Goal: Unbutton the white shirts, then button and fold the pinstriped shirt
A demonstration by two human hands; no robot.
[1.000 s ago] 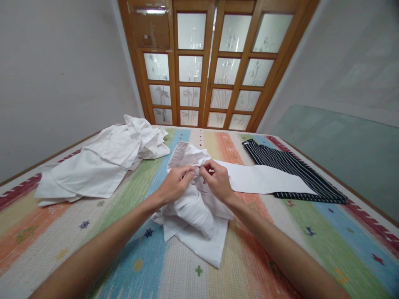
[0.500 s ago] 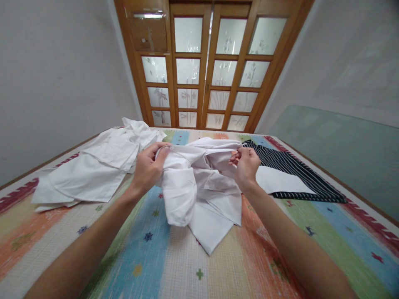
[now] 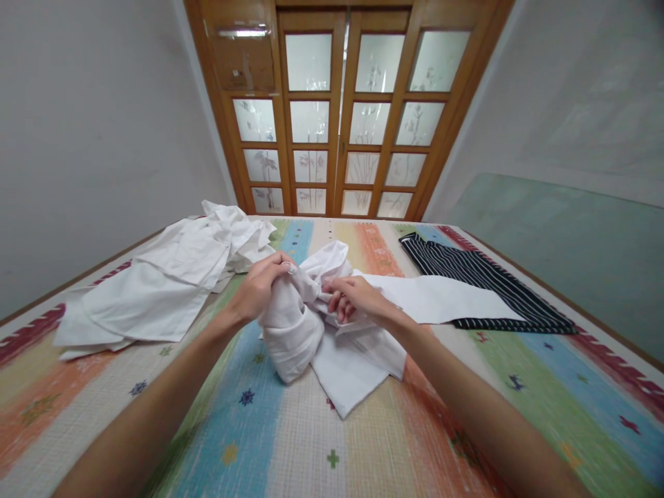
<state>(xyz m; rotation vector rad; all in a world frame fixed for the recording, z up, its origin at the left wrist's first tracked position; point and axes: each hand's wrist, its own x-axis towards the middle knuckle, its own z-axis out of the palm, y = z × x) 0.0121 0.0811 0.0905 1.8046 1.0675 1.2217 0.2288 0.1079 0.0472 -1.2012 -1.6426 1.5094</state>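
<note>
A crumpled white cloth garment [image 3: 293, 339] lies bunched in the middle of the patterned mat; its exact kind is hard to make out. My left hand [image 3: 262, 283] is closed on its upper left edge, the fingertips partly hidden in the folds. Fingers curled, my right hand [image 3: 357, 301] grips the cloth near its centre, a little right of my left hand. One pointed corner of the fabric hangs toward me over the mat. Behind my right wrist, a flat white piece [image 3: 446, 299] stretches to the right; whether it belongs to the same garment cannot be seen.
At the left lies a loose heap of white clothes [image 3: 166, 270]. A black garment with white stripes [image 3: 467, 270] is spread flat at the right, partly under the white piece. The striped, colourful mat [image 3: 228, 415] covers the surface. Wooden glazed doors [image 3: 339, 117] stand at the far end.
My right hand has moved left, close to my left hand, drawing the white cloth from a stretched edge into a tighter bunch. More of the flat white piece at the right now shows.
</note>
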